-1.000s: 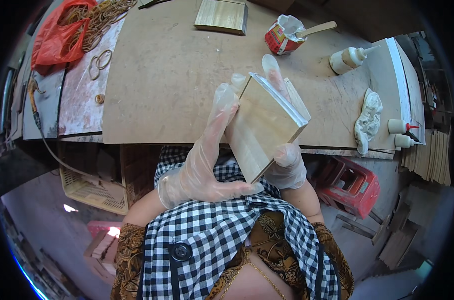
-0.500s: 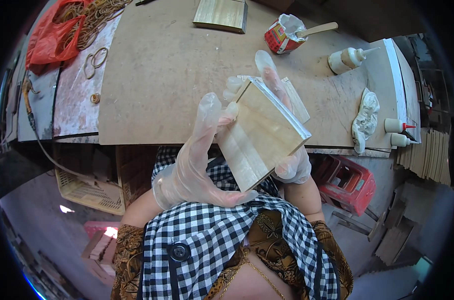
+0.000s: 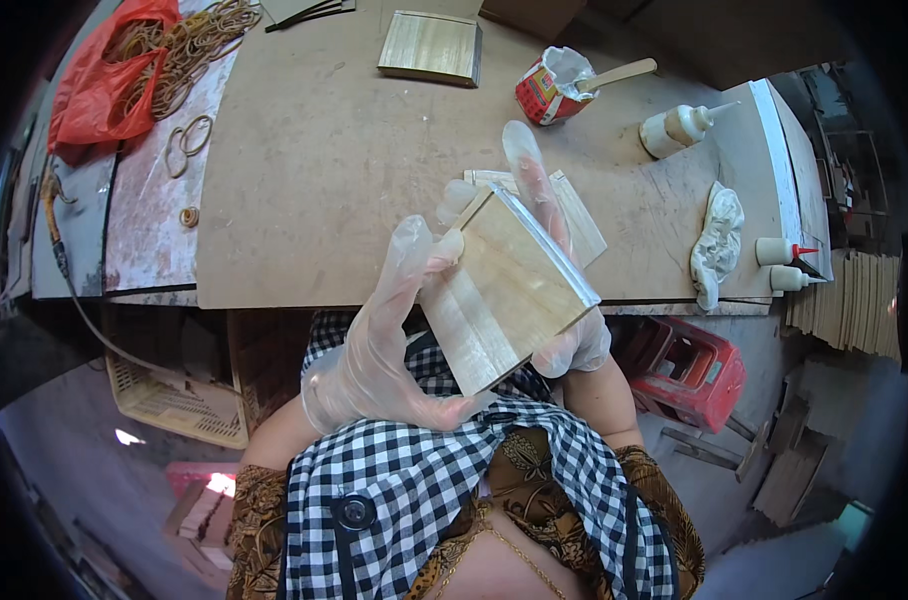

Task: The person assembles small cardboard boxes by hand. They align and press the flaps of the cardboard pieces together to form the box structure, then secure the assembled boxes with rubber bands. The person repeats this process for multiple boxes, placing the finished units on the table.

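A: Where is the wooden panel [image 3: 504,290], please?
B: It is raised and tilted between the two hands, seen across the near edge of the workbench [image 3: 294,240].
A: How do the hands hold it?
B: The right hand [image 3: 577,345] grips it from behind, at the lower right side. The left hand [image 3: 369,350] is spread wide, fingertips at the left edge, thumb beside the lower corner; whether it presses, I cannot tell.
A: Is it heavy?
B: I would judge it light and stiff, but its corners may chip if knocked.
A: And slippery?
B: Perhaps, because the gloves [image 3: 324,393] look like thin plastic. The whitish strip [image 3: 546,243] on its upper right edge is shiny, maybe wet. Better to hold the bare left and lower edges.
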The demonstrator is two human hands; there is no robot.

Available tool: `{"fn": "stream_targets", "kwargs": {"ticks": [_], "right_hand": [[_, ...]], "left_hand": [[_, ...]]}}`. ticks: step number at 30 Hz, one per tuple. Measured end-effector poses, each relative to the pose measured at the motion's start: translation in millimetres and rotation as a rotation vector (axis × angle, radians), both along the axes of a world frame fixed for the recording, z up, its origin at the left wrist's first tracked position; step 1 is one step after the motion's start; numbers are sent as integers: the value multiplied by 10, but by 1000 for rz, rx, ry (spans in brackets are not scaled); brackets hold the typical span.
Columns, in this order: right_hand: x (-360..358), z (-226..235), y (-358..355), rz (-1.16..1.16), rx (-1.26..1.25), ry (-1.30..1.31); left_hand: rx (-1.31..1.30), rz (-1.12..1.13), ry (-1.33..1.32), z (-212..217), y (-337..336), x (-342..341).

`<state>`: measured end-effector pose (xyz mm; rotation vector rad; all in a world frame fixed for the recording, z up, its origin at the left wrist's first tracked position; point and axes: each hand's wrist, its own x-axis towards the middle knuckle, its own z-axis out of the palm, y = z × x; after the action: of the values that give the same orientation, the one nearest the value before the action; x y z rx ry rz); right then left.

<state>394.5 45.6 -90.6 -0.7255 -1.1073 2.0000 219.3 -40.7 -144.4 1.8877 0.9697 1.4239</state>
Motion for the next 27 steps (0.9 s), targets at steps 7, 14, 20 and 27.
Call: {"fn": "stream_targets", "kwargs": {"ticks": [7, 14, 20, 27], "right_hand": [[79, -34, 40, 44, -43, 93], [-13, 100, -29, -27, 22, 39], [-116, -112, 127, -62, -64, 87], [-445, -346, 253, -227, -76, 50]], "left_hand": [[-285, -227, -96, 68, 9, -179], [-79, -146, -444, -107, 1, 14], [-285, 36, -617, 225, 150, -196], [-370, 114, -596, 226, 611, -640]]}}
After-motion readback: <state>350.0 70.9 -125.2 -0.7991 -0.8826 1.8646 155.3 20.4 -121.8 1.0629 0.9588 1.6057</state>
